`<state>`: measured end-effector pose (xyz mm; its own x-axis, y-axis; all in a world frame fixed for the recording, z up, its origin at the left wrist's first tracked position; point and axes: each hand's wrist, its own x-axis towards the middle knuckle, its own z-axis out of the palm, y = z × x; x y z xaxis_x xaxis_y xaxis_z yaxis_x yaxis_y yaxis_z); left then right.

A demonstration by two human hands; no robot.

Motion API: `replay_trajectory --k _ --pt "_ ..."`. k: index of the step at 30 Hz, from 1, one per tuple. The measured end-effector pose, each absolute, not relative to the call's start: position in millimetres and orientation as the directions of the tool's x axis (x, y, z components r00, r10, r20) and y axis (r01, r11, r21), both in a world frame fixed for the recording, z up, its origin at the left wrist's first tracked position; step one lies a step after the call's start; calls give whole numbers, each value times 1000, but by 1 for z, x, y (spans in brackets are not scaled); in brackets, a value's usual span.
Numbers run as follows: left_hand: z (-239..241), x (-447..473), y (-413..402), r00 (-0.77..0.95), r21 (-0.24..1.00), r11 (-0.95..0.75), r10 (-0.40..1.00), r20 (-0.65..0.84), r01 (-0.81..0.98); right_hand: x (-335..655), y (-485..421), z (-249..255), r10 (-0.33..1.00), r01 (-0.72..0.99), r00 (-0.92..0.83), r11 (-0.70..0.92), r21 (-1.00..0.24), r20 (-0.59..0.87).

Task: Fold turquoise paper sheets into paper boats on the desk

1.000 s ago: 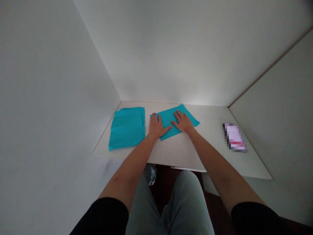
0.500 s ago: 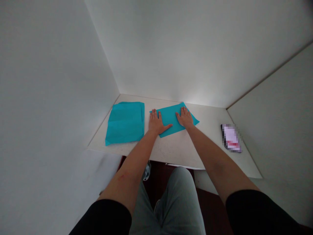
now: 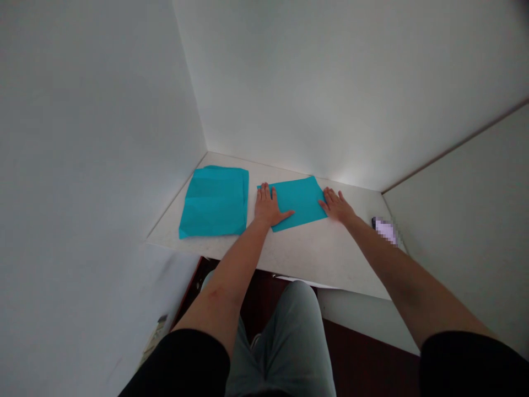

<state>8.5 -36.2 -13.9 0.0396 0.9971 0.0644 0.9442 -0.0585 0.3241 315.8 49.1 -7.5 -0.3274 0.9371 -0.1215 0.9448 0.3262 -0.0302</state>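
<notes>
A flat teal sheet (image 3: 298, 201), paper or cloth, lies slightly askew on the white tabletop (image 3: 306, 253). My left hand (image 3: 268, 208) rests on its left end, fingers stretched forward and thumb spread to the right. At the sheet's right end, my right hand (image 3: 339, 207) lies with its fingers spread, the thumb over the sheet's edge. The hand covers the right corner there. To the left of my left hand is a larger, roughly square teal piece (image 3: 215, 203), in layers and lightly creased.
A phone-like object (image 3: 385, 230), blurred by pixels, lies at the right of the table, partly behind my right forearm. White walls (image 3: 289, 82) close in the back and both sides. My knees (image 3: 297, 314) are below the front edge.
My right hand has slid right, from on top of the sheet to its right edge. The sheet's right end now looks squarer, its pointed corner no longer showing. My left hand stays in place.
</notes>
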Motion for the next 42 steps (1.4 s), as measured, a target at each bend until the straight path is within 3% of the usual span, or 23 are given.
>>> replay_trajectory --k 2,6,10,15,20,24,30,36,42 --pt "-14 9 -36 39 320 -56 997 60 946 321 25 -9 961 961 -274 272 -58 -30" --pt "-15 9 -35 30 321 -45 998 54 946 325 -56 -31 958 930 -235 271 -247 166" --pt "-17 8 -37 38 342 -76 993 115 936 320 -120 -54 962 907 -183 245 -343 203" --pt "-9 15 -69 135 296 -167 983 124 940 312 -129 -49 972 893 -84 172 -416 221" --pt "7 26 -126 152 244 -188 976 159 951 304 -128 -35 959 897 -200 261 -358 198" --pt "9 13 -167 346 237 -387 918 195 891 299 -132 -29 950 905 -263 303 -298 167" --pt "0 -38 -201 538 400 -531 836 107 747 300 -143 -26 919 895 -365 390 -215 148" --pt "-9 -71 -210 677 340 -642 736 20 687 311 -178 -29 873 860 -483 488 -148 68" --pt "-18 -72 -216 585 308 -575 808 68 758 319 -214 -33 828 815 -557 560 -150 67"
